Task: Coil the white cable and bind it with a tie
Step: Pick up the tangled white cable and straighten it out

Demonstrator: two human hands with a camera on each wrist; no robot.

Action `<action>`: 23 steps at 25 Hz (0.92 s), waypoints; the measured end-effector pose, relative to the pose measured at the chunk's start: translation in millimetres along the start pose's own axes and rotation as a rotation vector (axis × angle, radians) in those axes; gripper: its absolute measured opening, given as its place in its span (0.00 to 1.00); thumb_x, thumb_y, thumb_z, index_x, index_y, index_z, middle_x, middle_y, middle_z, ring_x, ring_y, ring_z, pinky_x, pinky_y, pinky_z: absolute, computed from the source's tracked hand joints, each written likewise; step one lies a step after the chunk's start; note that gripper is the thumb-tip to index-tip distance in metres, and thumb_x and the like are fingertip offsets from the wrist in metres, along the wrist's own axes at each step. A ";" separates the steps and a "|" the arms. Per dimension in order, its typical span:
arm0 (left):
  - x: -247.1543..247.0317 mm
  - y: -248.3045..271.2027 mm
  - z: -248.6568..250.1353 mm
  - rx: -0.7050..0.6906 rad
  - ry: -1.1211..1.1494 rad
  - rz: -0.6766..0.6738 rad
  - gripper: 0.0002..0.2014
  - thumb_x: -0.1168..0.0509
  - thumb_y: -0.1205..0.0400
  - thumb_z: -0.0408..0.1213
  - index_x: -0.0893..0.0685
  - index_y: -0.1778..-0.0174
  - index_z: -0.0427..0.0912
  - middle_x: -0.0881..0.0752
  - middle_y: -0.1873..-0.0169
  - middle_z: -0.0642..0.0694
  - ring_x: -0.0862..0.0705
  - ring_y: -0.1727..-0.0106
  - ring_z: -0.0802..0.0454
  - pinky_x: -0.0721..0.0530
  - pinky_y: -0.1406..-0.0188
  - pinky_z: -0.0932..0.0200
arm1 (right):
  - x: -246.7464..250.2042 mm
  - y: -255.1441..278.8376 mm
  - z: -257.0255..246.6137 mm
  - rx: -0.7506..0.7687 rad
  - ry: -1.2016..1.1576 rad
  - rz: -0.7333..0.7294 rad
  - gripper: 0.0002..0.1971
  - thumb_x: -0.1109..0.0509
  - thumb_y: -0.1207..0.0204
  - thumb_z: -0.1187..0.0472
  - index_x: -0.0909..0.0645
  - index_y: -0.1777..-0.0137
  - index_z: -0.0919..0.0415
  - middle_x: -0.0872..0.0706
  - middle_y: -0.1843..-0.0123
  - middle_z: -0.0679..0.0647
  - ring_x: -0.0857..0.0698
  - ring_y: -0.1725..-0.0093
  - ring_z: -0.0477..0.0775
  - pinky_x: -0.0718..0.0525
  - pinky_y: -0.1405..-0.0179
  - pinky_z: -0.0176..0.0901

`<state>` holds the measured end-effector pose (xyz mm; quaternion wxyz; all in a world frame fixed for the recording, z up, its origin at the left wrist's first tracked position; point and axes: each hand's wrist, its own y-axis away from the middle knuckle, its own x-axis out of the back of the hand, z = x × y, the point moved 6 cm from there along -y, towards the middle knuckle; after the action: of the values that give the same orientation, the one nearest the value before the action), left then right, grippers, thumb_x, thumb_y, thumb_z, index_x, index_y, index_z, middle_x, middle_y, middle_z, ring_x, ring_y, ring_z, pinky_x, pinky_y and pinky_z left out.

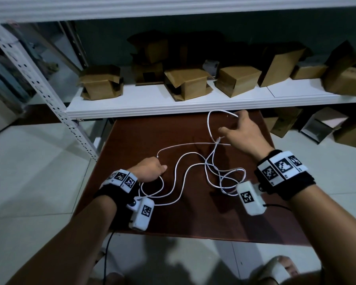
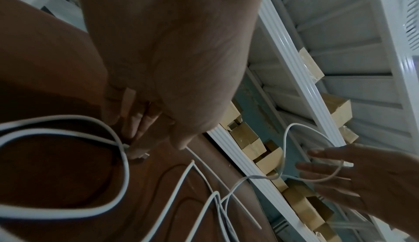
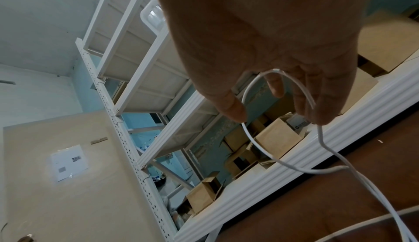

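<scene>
Two hands work over a dark wooden table (image 1: 132,140) by white shelving (image 1: 152,109) holding cardboard boxes (image 1: 186,83). Left hand (image 1: 150,169) pinches the white cable (image 1: 181,177) sprawled mid-table; right hand (image 1: 240,132), fingers spread, lifts a loop at the table's far edge.

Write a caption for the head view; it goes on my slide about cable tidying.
Left hand pins the white cable on the brown table while the right hand lifts a loop.

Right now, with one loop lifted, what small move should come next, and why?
Probably carry the right hand and its raised loop of thin white cable toward the left hand, which grips the cable near its end; most of it lies uncoiled on the brown wooden table.
</scene>
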<state>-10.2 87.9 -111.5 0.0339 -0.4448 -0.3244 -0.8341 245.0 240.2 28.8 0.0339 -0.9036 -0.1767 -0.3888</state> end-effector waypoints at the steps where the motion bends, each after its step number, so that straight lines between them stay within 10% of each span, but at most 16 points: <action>1: 0.7 0.9 -0.7 0.012 0.029 0.007 0.25 0.37 0.10 0.54 0.11 0.58 0.35 0.09 0.57 0.41 0.09 0.52 0.41 0.13 0.42 0.46 | -2.1 -0.5 -0.2 0.001 -0.002 -0.003 0.33 0.23 0.23 0.50 0.31 0.22 0.60 0.18 0.27 0.64 0.19 0.28 0.67 0.22 0.28 0.54; 10: 54.7 22.0 23.5 -0.188 0.418 0.368 0.19 0.29 0.14 0.45 0.12 0.73 0.50 0.08 0.47 0.50 0.10 0.42 0.50 0.17 0.32 0.52 | -5.2 1.1 -9.1 0.074 -0.006 0.072 0.30 0.25 0.25 0.49 0.25 0.24 0.55 0.20 0.27 0.61 0.23 0.25 0.65 0.24 0.26 0.55; 18: 71.4 34.0 37.7 -0.325 0.788 0.464 0.04 0.24 0.21 0.38 0.04 0.58 0.45 0.05 0.49 0.52 0.09 0.45 0.58 0.14 0.28 0.46 | -29.6 5.5 -18.1 0.103 0.034 -0.056 0.26 0.24 0.24 0.50 0.22 0.27 0.54 0.16 0.29 0.59 0.17 0.29 0.60 0.22 0.27 0.51; 23: 85.4 57.2 61.3 -0.451 1.036 0.516 0.11 0.22 0.25 0.20 0.04 0.50 0.37 0.05 0.47 0.46 0.08 0.40 0.54 0.14 0.32 0.57 | -61.2 21.0 -38.9 0.180 -0.269 -0.177 0.20 0.23 0.36 0.43 0.16 0.44 0.47 0.07 0.51 0.46 0.08 0.47 0.53 0.13 0.36 0.61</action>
<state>2.3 97.7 7.1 0.2927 -0.0425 0.0364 -0.9546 186.5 195.0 13.7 0.0563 -0.9216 -0.2928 -0.2487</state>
